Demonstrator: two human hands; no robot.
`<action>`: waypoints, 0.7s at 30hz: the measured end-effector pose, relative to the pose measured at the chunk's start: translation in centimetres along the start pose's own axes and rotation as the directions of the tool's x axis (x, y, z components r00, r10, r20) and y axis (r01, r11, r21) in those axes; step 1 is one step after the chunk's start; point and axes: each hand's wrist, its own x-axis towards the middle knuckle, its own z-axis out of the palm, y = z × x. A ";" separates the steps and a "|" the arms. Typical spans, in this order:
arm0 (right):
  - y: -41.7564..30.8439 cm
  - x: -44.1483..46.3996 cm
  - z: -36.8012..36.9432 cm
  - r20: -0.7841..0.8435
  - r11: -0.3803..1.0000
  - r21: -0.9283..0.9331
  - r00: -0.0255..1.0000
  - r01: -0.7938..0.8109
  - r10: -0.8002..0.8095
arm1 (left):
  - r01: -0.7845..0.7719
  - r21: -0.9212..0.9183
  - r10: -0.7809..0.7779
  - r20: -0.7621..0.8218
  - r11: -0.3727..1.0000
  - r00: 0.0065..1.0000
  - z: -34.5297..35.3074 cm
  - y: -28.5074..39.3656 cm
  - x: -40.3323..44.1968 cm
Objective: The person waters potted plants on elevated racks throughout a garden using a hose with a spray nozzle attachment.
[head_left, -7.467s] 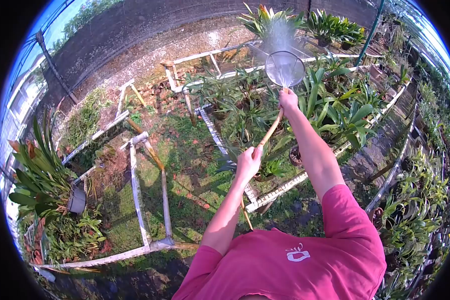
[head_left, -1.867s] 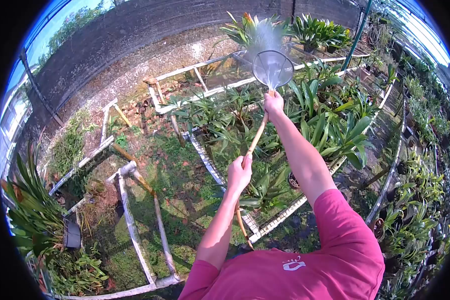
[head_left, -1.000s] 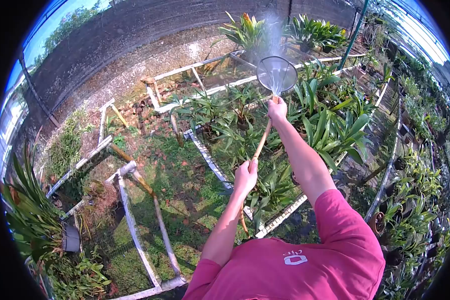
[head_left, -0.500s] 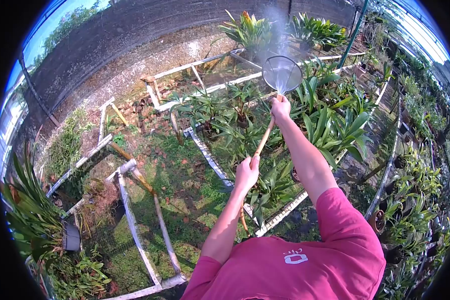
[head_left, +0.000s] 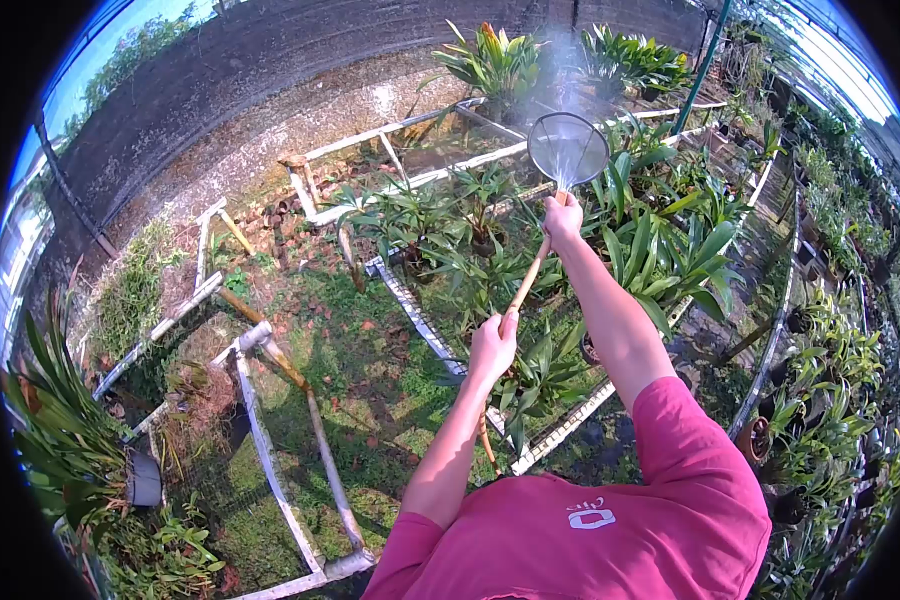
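A tan hose runs up through both of my hands. My right hand is closed round its far end, arm stretched forward, and water sprays out from there, away from me. Lower down, my left hand wraps round the hose, which shows again below it as a curved length near my shirt. In line with the spray is a round, see-through disc with a dark rim; I cannot tell whether it is attached to the hose end. Leafy potted plants stand beside and below the hands.
White-painted frames edge the plant beds, and another frame stands to the left. A potted plant is at far left. More plants line the right side. Dark netting rises behind, and mossy ground lies between.
The view has shifted very slightly. Both hands keep their hold on the hose in nearly the same pose, and water still sprays forward.
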 end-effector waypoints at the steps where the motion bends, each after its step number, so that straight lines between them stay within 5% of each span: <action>1: 0.1 0.0 0.1 0.000 1.000 -0.002 1.000 0.001 -0.001 | 0.009 0.001 -0.009 0.003 1.000 1.000 -0.1 0.0 0.0; 21: -0.2 0.2 3.5 0.145 0.995 -0.059 0.987 0.082 -0.072 | -0.056 -0.034 0.053 -0.080 0.998 0.995 -1.0 -0.5 0.4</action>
